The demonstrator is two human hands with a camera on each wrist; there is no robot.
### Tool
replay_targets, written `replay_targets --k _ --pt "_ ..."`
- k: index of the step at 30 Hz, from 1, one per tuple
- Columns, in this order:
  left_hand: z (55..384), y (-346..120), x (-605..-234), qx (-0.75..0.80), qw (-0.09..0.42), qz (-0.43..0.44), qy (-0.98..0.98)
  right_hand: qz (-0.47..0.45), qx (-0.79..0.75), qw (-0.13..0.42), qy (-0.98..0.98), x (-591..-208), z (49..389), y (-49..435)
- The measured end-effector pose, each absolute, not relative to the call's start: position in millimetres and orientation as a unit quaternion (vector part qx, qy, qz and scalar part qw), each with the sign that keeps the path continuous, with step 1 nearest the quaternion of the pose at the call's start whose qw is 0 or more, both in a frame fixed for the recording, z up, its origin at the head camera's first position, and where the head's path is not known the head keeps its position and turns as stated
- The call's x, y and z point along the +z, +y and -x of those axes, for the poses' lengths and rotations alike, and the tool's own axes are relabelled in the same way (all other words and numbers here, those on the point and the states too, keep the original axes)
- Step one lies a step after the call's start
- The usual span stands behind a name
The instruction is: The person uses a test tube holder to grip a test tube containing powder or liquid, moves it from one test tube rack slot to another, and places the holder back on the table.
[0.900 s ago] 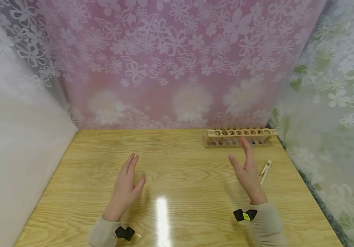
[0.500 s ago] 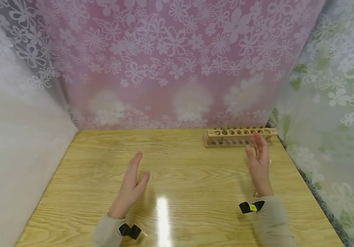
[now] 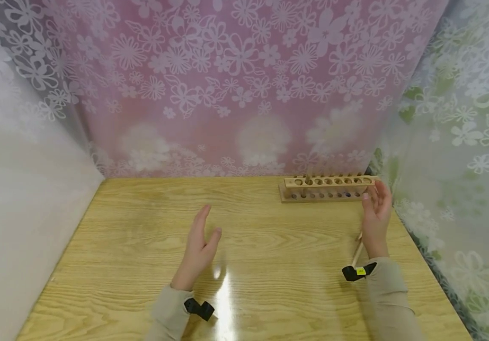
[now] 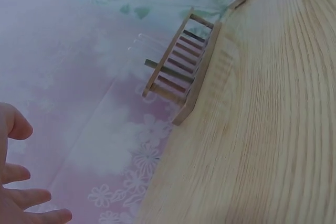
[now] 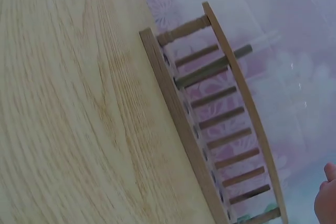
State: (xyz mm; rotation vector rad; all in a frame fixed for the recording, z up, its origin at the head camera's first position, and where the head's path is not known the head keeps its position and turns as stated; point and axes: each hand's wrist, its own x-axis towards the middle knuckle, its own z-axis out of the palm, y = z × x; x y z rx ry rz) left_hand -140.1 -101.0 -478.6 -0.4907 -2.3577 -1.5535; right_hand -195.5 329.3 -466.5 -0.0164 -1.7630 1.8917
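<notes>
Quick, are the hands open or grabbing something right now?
Left hand: open, holding nothing.
Right hand: open, holding nothing, by the rack.

The counter (image 3: pixel 142 246) has a pale yellow wood-grain top, with a bright streak of reflected light toward its near edge. A wooden rack (image 3: pixel 333 185) with a row of round holes stands upright at its far right, along the back edge. Nearer the front on the right lies a slim wooden clamp (image 3: pixel 357 252), partly hidden in the head view.

Floral curtains (image 3: pixel 193 94) enclose 3 sides of a wood-grain table (image 3: pixel 265 246) bearing a test-tube rack (image 3: pixel 323 201): a lab-like booth, room type unclear.
</notes>
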Motion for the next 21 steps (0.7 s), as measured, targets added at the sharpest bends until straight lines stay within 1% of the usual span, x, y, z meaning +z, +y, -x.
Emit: replay_targets --k 3,11,16,21 --pt "143 -95 -480 -0.547 0.135 0.168 -0.809 0.03 0.712 0.278 -0.645 -470 200 338" --pt "151 -75 -481 -0.547 0.138 0.184 -0.805 0.114 0.727 0.252 -0.628 -482 218 362" --pt "155 -60 -483 -0.539 0.137 0.19 -0.809 0.141 0.739 0.237 -0.615 -488 230 373" --pt "162 -43 -488 -0.522 0.126 0.192 -0.822 0.157 0.754 0.239 -0.591 -492 243 378"
